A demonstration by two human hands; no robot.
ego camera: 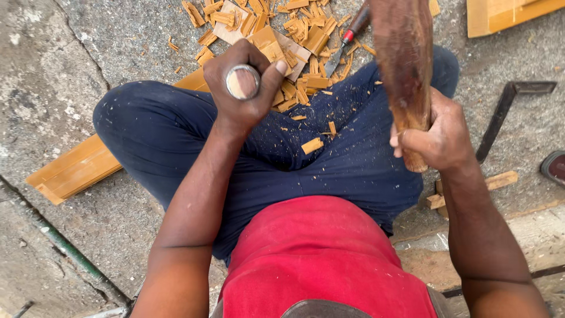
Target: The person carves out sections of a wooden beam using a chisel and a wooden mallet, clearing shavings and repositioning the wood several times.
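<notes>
My left hand (238, 94) is clenched around a chisel handle (242, 82), whose round metal-ringed butt end faces the camera; the blade below is hidden by the fist. My right hand (438, 132) grips the lower end of a thick, worn wooden mallet (405, 65), which stands raised to the right of the chisel, apart from it. Under the left hand lies a long pale wooden plank (76, 168), running beneath my crossed legs in dark blue trousers. Several wood chips (294, 35) are heaped past the chisel, and some lie on my lap.
A second chisel with a red and black handle (347, 38) lies among the chips. A metal try square (506, 112) rests on the concrete at right. Small wood offcuts (497, 182) sit by my right knee, another board (506, 15) lies at top right, a green pipe (65, 247) at lower left.
</notes>
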